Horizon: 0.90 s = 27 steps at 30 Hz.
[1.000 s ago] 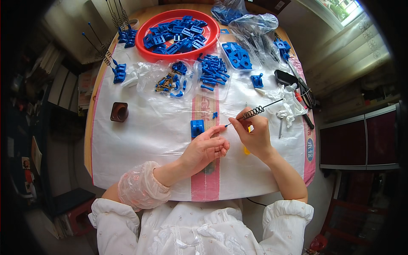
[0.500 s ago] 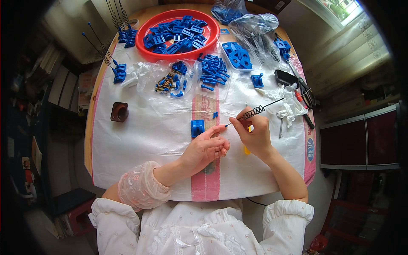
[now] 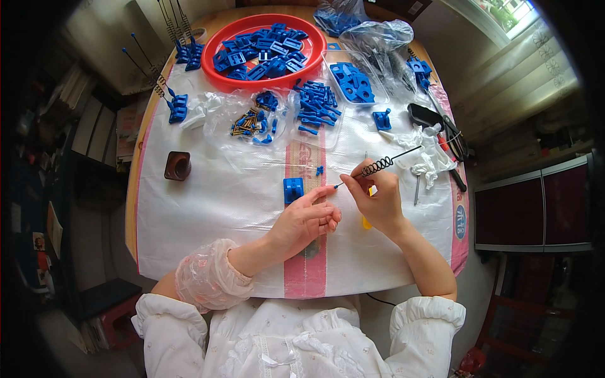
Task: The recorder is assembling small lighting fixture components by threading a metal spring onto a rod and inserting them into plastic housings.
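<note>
A curtained window lights the upper right of the room, and a wooden table (image 3: 130, 220) fills the middle, spread with a white sheet (image 3: 201, 217) striped in pink; a red basin (image 3: 209, 77) of blue parts (image 3: 258, 53) sits at the top, a clear box (image 3: 382, 101) of flat blue plates (image 3: 353, 82) right of it. At the centre of the frame the right hand (image 3: 379, 200) is closed in a pinch, thumb against fingers, on a black spring (image 3: 377, 166); its straight end points to the upper right, its thin blue-tipped end (image 3: 336, 186) to the left; the left hand (image 3: 296, 228) is half open, fingers loosely bent, index finger stretched to that blue tip; whether it presses or merely touches, I cannot tell. A blue clip (image 3: 293, 190) lies just above the left hand, small blue bits (image 3: 319, 170) near it; something yellow (image 3: 366, 222) shows beneath the right hand; a brown pot (image 3: 179, 166) stands at centre left, pliers (image 3: 450, 132) at the right. A round blue mark (image 3: 460, 223) with pale lettering is printed on the sheet's pink right border; fainter print runs down the middle stripe. Against half a second ago, both hands and the spring keep the same pose.
</note>
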Each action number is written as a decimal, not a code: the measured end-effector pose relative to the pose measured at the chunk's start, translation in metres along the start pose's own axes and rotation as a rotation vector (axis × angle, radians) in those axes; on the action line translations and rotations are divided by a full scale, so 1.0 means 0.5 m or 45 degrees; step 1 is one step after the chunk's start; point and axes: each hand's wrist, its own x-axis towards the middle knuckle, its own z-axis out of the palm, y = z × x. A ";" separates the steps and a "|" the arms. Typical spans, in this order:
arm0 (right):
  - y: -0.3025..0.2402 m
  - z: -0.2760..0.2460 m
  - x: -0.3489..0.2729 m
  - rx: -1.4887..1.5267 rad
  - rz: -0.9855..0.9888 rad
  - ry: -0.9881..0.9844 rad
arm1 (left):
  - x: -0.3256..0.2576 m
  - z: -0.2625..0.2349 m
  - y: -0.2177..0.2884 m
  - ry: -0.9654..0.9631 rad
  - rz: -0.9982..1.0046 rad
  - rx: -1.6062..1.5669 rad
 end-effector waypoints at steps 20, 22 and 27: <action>-0.001 0.003 0.001 0.007 -0.001 0.006 | -0.003 0.008 0.001 0.041 0.005 -0.022; -0.001 0.003 0.001 0.017 -0.002 0.008 | -0.001 0.005 -0.001 0.042 0.005 -0.028; 0.000 0.004 0.001 0.024 -0.002 0.015 | -0.002 0.006 -0.001 0.038 0.011 -0.032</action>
